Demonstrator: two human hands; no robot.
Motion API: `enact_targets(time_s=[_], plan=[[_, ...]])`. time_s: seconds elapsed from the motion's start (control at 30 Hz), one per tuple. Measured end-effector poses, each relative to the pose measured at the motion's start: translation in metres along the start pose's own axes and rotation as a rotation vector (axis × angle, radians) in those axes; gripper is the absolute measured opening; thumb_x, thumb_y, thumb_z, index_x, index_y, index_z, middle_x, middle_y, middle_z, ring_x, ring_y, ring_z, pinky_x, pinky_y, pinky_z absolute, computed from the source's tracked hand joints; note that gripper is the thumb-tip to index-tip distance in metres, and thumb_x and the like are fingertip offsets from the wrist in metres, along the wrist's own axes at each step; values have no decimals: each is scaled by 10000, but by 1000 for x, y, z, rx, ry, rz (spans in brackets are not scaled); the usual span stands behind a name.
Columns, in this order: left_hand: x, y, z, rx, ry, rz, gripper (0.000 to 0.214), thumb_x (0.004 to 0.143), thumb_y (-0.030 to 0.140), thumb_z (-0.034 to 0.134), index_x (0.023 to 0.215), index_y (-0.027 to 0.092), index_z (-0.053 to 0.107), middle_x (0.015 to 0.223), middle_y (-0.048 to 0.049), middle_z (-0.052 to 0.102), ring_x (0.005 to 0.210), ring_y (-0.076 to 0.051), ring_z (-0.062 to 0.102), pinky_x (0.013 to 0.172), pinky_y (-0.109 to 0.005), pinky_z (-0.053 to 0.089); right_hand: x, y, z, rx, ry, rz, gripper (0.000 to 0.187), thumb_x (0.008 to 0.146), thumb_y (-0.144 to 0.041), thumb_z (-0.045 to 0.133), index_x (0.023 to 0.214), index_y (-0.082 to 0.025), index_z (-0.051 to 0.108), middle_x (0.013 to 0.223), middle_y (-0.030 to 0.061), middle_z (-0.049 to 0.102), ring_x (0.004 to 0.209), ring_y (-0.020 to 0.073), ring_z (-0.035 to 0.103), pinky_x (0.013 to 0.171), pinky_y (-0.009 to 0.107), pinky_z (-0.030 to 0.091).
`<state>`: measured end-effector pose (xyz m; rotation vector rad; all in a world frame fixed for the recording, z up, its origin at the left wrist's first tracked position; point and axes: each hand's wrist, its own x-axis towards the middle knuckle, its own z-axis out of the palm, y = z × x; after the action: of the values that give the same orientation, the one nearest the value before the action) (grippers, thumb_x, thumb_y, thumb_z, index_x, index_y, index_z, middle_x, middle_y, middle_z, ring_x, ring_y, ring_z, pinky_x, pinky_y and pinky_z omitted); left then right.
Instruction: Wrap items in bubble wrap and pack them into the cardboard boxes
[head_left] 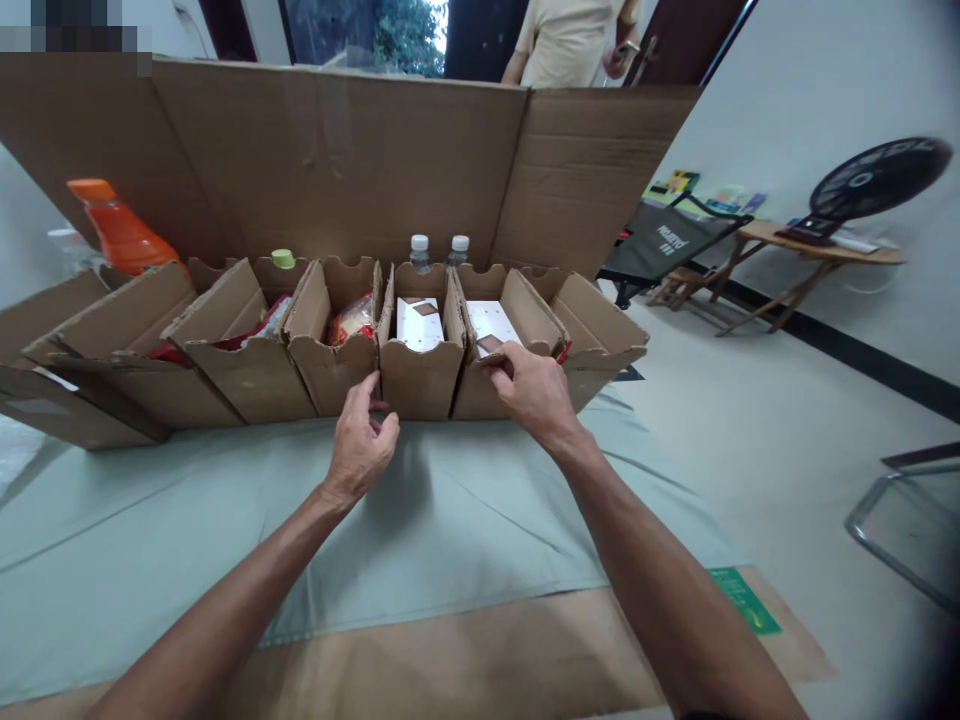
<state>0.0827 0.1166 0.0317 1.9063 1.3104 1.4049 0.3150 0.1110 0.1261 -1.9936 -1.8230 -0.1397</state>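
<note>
A row of several open cardboard bins stands on the pale green cloth [480,500]. My right hand [536,395] pinches the front edge of a cardboard bin [476,390] right of centre; a white box with brown marks [491,318] lies inside it. Just left, another bin [420,380] holds a similar white box [411,325]. My left hand [361,440] hovers before the front of the neighbouring bins, thumb and fingers apart, holding nothing. Behind those fingers, a bin [326,370] contains a clear and red food packet [352,320].
Behind the bins rises a tall cardboard panel [360,170]. An orange bottle [124,230] leans at the left; two clear bottles with white caps [420,250] stand at the back. A person [570,45] is beyond the panel. A fan [862,185] sits on a wooden table at right.
</note>
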Motion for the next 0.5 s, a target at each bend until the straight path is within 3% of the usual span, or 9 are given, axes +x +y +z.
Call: enact_targets(time_s=[0.1,0.17,0.27,0.37,0.43,0.5], plan=[[-2,-2,0,4,-10,-10,571,843,183,582,1409,173,509,1260,-139,617,937,-185,694,689,-283,584,-11,2,-5,26,-11,-37,231,906,-319,620,1098,-271,740,795,32,766,756,256,703,675,332,481],[-2,-3,-1,-4,-3,-12,566,843,182,581,1404,170,512,1270,-142,609,944,-187,691,699,-291,587,-17,1,-15,72,-7,-47,357,897,-334,649,1241,-245,687,754,23,745,716,248,685,684,345,487],[-1,-4,-3,-24,-11,-4,562,847,183,575,1405,168,510,1282,-142,603,964,-187,685,698,-282,584,-21,-11,-32,98,142,-157,518,917,-338,653,1413,-211,574,874,45,763,857,270,696,820,411,505],[1,-5,-3,-33,-14,1,559,848,180,569,1403,172,509,1252,-131,605,946,-180,683,682,-271,577,-10,-31,-36,-28,216,-365,473,894,-337,706,1339,-191,638,1306,131,696,1283,363,565,1032,518,424],[1,-3,-1,-24,-8,7,566,845,174,570,1407,173,506,1231,-126,608,937,-184,680,685,-277,581,4,-44,-30,-118,138,-441,385,869,-344,745,1210,-167,716,1497,157,566,1444,407,404,1096,561,365],[1,-1,3,-11,-3,8,584,840,167,574,1419,164,499,1225,-132,609,938,-196,675,691,-292,587,16,-51,-21,-184,47,-460,240,879,-327,739,1042,-156,777,1523,161,538,1483,420,343,1106,570,352]])
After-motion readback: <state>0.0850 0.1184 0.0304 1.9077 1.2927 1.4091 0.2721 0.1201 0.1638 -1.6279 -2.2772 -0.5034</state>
